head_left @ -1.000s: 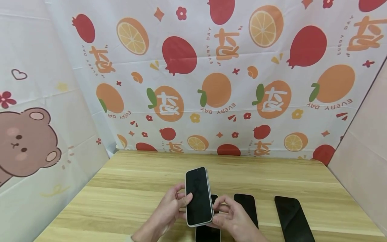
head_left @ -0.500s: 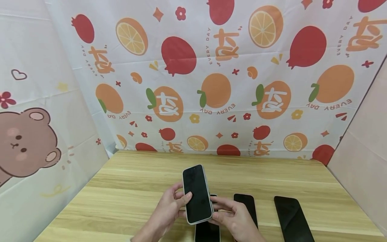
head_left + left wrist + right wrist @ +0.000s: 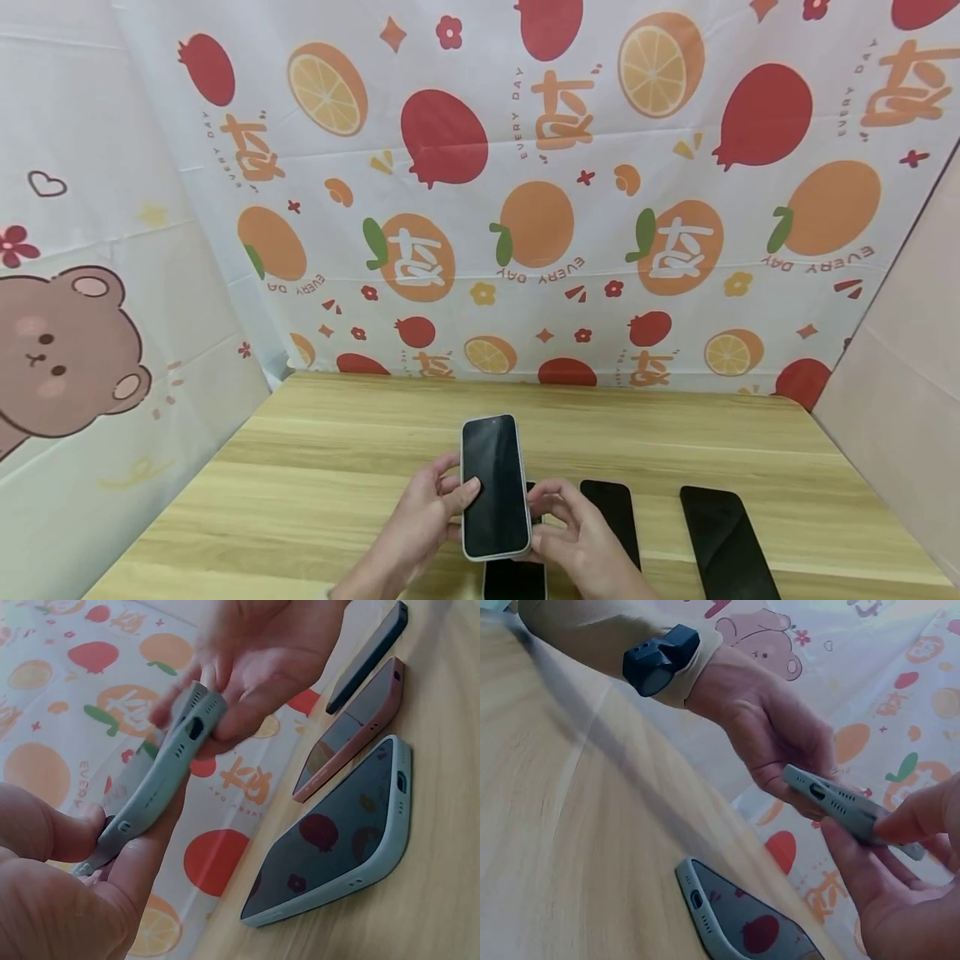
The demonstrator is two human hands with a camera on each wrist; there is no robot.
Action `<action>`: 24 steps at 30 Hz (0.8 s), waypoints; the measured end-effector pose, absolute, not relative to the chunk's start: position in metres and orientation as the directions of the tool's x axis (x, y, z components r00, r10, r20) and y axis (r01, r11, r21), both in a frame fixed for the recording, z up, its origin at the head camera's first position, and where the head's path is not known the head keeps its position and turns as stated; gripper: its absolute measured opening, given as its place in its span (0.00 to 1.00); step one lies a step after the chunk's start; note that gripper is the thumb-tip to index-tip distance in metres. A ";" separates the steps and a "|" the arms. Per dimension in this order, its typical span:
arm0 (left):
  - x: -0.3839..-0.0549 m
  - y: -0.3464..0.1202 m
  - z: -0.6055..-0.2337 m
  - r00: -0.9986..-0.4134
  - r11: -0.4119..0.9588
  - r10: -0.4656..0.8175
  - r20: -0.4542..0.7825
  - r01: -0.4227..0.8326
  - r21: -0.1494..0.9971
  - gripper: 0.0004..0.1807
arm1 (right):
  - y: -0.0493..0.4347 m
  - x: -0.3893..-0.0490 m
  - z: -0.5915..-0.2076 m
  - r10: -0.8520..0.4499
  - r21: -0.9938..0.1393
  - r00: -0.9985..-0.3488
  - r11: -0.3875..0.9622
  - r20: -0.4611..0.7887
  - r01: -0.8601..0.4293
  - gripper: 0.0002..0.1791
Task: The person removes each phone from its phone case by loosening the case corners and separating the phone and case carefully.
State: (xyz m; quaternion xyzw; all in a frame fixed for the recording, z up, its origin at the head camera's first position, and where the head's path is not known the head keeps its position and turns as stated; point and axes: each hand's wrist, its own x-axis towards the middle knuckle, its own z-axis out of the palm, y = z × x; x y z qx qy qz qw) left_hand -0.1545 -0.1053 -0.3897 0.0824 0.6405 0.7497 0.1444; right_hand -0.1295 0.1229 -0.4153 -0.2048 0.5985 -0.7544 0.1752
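Observation:
Above the table, a smartphone in a pale grey-green case faces up between both hands. My left hand grips its left side, thumb on the dark screen. My right hand pinches the lower right corner. Seen from the left wrist, the case's edge curves along its length, and a strip of the phone's rim shows beside it near the right fingers; how far the two are apart I cannot tell. Below them lies another phone in a similar pale case, partly hidden by the held one.
To the right on the wooden table lie a phone in a pink case and a dark phone. A fruit-print cloth hangs behind the table, and a bear-print cloth covers the left side.
The held phone shifted slightly up and left, then came back down to the right. My right fingers straightened along its edge, then bent again at the lower corner. The table phones stayed put.

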 end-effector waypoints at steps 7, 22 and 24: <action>-0.153 -0.101 -0.391 -0.951 -0.121 0.303 -0.057 -0.098 0.988 0.31 | 0.119 -0.133 -0.421 -0.402 -0.977 -0.915 -0.185 -0.025 0.108 0.11; -0.151 -0.092 -0.396 -0.983 -0.023 0.183 -0.004 -0.008 1.000 0.32 | 0.121 -0.139 -0.409 -0.308 -0.989 -0.951 0.143 -0.012 -0.034 0.16; -0.151 -0.091 -0.397 -0.987 -0.005 0.164 0.000 -0.001 1.000 0.32 | 0.121 -0.140 -0.409 -0.311 -0.989 -0.950 0.147 -0.019 -0.028 0.17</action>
